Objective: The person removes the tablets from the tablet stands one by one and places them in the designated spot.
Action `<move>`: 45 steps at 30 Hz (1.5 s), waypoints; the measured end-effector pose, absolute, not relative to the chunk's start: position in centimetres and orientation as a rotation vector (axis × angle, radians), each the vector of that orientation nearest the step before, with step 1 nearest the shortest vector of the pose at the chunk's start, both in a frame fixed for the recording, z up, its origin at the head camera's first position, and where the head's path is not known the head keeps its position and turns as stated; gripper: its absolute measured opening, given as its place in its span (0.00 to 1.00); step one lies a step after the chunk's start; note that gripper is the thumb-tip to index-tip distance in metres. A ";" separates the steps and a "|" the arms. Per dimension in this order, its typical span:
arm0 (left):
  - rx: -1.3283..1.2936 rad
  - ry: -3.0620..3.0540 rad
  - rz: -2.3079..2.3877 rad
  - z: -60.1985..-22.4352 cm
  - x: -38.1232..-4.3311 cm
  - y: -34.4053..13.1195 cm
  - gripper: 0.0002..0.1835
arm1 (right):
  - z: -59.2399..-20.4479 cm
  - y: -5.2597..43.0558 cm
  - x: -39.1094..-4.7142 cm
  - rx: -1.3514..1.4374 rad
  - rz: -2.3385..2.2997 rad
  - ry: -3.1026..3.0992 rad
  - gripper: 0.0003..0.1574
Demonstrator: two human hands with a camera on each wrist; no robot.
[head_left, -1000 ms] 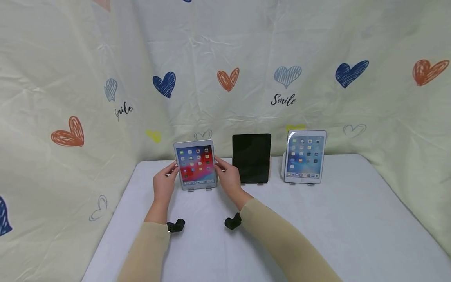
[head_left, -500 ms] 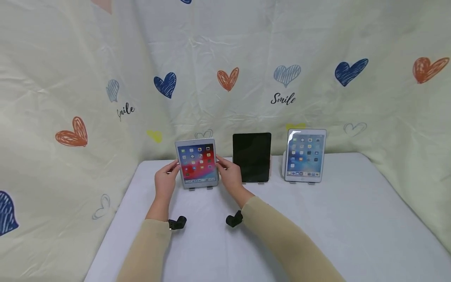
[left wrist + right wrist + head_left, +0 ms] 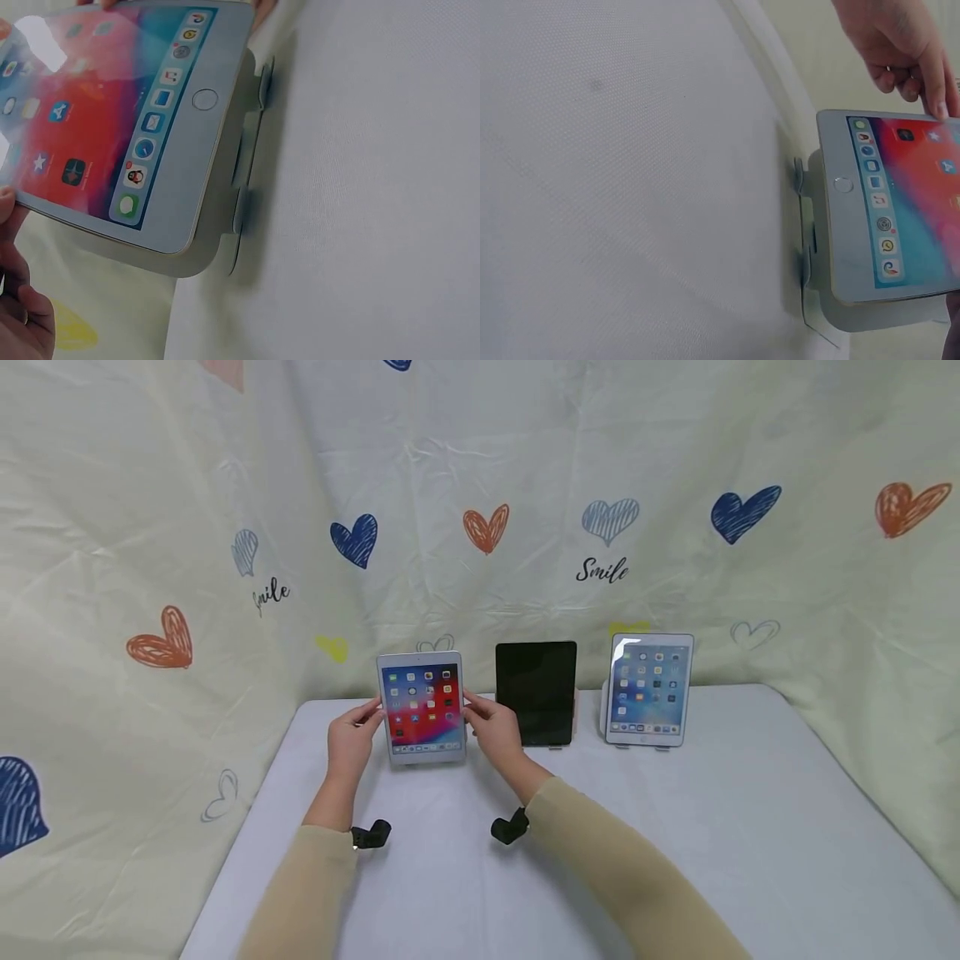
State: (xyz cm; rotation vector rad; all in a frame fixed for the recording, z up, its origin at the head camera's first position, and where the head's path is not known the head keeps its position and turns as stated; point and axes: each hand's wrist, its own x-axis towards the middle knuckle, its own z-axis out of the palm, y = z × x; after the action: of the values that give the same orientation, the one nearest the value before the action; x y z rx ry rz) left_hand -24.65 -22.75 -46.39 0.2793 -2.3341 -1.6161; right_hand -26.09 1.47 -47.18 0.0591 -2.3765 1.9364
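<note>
A silver-framed tablet [image 3: 423,710] with a lit red and blue home screen is upright at the back left of the table. My left hand [image 3: 350,743] pinches its left edge between thumb and fingers. At the opposite edge, my right hand [image 3: 497,731] holds it the same way. Behind the tablet stands a grey tablet stand [image 3: 855,319] with small lips at its foot. In the wrist views the tablet's lower edge sits in front of these lips, apart from them. The head view hides most of the stand.
To the right, a dark-screened tablet [image 3: 536,693] leans on its stand, close to my right hand. Farther right, a white tablet [image 3: 651,689] with a lit blue screen leans on another. A heart-printed curtain [image 3: 480,602] hangs behind the white table [image 3: 675,835].
The held tablet has shifted slightly right and towards me, more upright, and now covers most of the stand's lips. Both hands have kept their hold on its sides.
</note>
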 end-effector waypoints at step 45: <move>0.388 -2.623 -1.789 -48.4 -19.8 -24.6 0.22 | -48.1 3.3 -21.6 0.025 2.160 -2.611 0.26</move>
State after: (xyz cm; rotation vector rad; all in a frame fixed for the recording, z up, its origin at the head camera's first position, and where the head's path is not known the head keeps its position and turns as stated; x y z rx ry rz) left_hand -19.82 -24.58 -48.41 0.3877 -2.6225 -1.7886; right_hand -21.58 3.32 -48.10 0.0249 -2.6107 2.1601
